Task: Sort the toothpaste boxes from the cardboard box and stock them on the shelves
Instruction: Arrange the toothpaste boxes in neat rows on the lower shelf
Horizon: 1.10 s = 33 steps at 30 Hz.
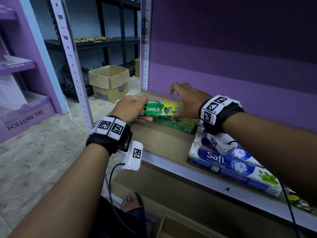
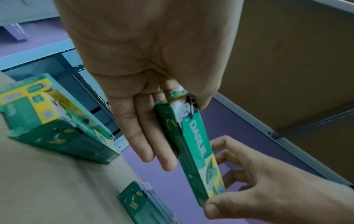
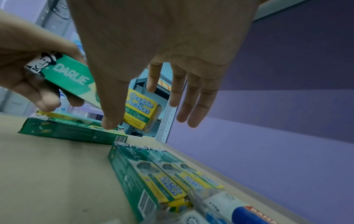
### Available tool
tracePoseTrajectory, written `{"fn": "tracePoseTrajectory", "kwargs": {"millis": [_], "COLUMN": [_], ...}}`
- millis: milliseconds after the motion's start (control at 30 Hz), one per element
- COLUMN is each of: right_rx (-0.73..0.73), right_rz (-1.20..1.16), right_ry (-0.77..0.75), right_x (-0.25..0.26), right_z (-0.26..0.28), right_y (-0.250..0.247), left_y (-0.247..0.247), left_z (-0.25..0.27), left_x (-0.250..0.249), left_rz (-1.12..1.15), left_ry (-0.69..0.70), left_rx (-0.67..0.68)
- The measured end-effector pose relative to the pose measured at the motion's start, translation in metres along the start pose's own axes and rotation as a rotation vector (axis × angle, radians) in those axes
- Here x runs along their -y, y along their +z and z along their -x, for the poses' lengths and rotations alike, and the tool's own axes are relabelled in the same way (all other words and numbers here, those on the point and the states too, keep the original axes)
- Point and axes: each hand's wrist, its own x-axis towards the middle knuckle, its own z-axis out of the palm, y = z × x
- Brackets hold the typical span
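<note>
A green and yellow Darlie toothpaste box [image 1: 159, 109] [image 2: 193, 144] [image 3: 72, 77] hangs level just above the shelf [image 1: 163, 143]. My left hand [image 1: 135, 107] [image 2: 145, 121] [image 3: 19, 45] grips its left end, thumb on top and fingers underneath. My right hand [image 1: 183, 102] [image 2: 258, 189] [image 3: 172, 53] hovers at its right end with fingers spread; only the thumb touches the box. Under the held box lies a short stack of Darlie boxes [image 1: 175, 124] [image 2: 57, 128] [image 3: 72, 131]. An open cardboard box [image 1: 180, 229] sits below at my feet.
A row of Darlie boxes [image 3: 162, 174] and blue-and-white Safi boxes [image 1: 223, 160] fill the shelf's right side. A purple back panel [image 1: 223, 66] and a perforated upright post [image 1: 145, 48] bound the shelf. Another cardboard box [image 1: 109, 81] stands on the floor behind.
</note>
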Motion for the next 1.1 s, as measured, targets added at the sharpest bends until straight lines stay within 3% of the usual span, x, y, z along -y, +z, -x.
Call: {"fn": "tracePoseTrajectory", "kwargs": {"millis": [267, 467, 833, 1100], "right_rx": [0.095, 0.182, 0.331, 0.393], "right_rz": [-0.013, 0.023, 0.094, 0.132], "right_ry": [-0.036, -0.018, 0.068, 0.086], "right_x": [0.004, 0.001, 0.008, 0.014], "right_z": [0.013, 0.017, 0.014, 0.01], "right_y": [-0.003, 0.004, 0.024, 0.024], "left_y": [0.005, 0.006, 0.012, 0.012], "left_z": [-0.002, -0.012, -0.021, -0.031], "left_x": [0.003, 0.017, 0.029, 0.032], "left_rz": [-0.047, -0.193, -0.583, -0.677], "left_ry": [-0.1, -0.071, -0.103, -0.063], "left_rx": [0.082, -0.074, 0.087, 0.073]}}
